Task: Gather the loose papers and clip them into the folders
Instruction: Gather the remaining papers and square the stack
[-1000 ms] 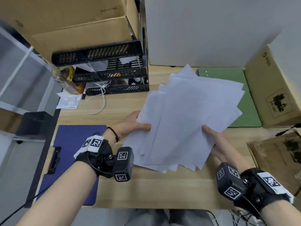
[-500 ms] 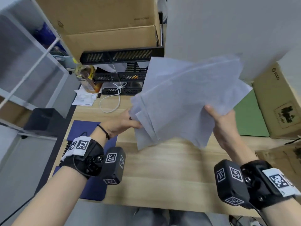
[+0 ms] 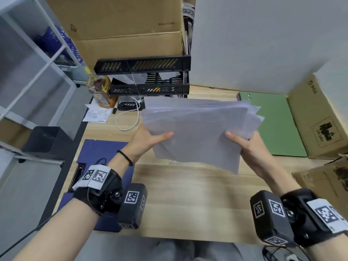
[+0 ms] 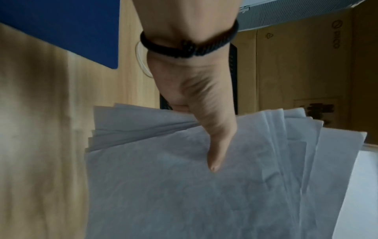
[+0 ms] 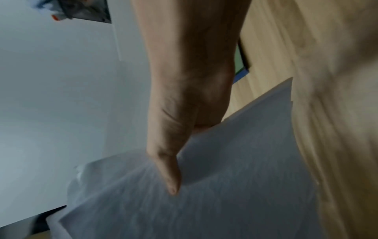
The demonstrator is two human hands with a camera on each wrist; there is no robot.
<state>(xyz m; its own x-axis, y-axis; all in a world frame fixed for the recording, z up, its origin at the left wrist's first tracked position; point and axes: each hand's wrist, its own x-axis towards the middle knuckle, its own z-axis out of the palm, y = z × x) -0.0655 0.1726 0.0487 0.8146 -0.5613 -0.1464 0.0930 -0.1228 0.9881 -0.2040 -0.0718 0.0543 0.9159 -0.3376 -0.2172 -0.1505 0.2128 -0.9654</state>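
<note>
Along the left edge of the table (image 3: 188, 204) lies the blue folder (image 3: 101, 153), open and flat, its black clip (image 3: 78, 176) near its left side. Behind it, toward the far left corner, we see a white cable (image 3: 128, 119), a bottle (image 3: 99, 91) and a black tray rack (image 3: 146, 78) with a cardboard box (image 3: 122, 25) on top.

Our left hand (image 3: 146, 142) has a closed grip on the left edge of the papers (image 3: 197, 132): the thumb lies on top of the sheets and the fingers go underneath, out of sight. The stack is held in the air above the middle of the table, tilted, its sheets fanned and uneven at the edges.

Our right hand (image 3: 248, 147) pinches the right edge of the stack the same way, thumb on top.

Beyond it the green folder (image 3: 278, 125) lies flat at the far right of the table, just beside a brown carton (image 3: 320, 117).
</note>
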